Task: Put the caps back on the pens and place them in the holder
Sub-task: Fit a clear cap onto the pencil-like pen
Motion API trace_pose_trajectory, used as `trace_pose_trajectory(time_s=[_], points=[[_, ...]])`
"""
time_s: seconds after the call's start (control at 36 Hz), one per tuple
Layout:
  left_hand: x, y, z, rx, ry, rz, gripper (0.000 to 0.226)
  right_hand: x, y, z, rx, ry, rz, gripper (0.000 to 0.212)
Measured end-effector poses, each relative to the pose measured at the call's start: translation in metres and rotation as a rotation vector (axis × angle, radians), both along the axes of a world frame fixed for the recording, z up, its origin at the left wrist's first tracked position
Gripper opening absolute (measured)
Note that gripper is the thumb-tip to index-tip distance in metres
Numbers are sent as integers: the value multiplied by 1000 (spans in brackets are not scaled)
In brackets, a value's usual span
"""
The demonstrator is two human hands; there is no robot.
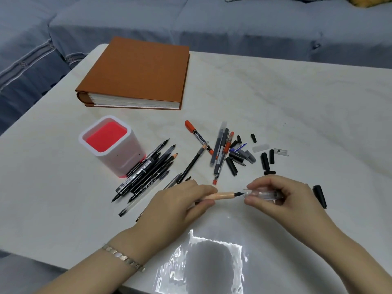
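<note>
Both hands are just over the near part of the table (297,92), forearms coming in from the bottom corners. The left hand (176,205) is pinching a peach pen (222,195) by the barrel between thumb and forefinger, and the pen lies roughly level with its dark nib pointing right. The right hand (282,198) is pinching a clear cap (262,194) between thumb and curled fingers, open end facing left. The nib is right at the cap's mouth and the cap isn't seated. Counting: one pen in hand, and one heap of dark pens (146,172) just right of the holder (118,164), maybe eight or nine, though they overlap too much to be sure. Further right there's a looser bunch: one orange marker (196,134), one black pencil (192,165), two or three grey pens (217,145) and one orange-red pen (227,146). Beside that are about a dozen loose caps (264,160), mostly black, a couple grey or see-through. One more black piece (320,196), cap or short pen, can't tell, lies alone just right of the right hand. The holder is a single white square cup standing upright against the heap, and all I can see inside is its red lining. One brown album (135,75) lies flat at the far side, and there's a silver bracelet (123,258) on the left wrist.
</note>
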State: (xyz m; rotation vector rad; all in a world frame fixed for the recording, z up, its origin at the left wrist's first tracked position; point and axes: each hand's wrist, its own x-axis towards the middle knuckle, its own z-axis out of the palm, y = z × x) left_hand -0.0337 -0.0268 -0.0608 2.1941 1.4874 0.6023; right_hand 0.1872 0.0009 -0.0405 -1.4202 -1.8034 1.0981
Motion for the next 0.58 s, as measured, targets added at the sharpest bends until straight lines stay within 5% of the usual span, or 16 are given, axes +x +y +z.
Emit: trace_pose_trajectory(time_s=[0.33, 0.5, 0.58], points=[[19, 3, 6, 18, -125, -82, 28, -13, -5, -6, 174, 6, 174, 21], [24, 10, 19, -461, -435, 30, 16, -11, -5, -10, 335, -7, 254, 16], [23, 8, 20, -770, -633, -8, 31, -12, -7, -12, 438, -36, 337, 16]])
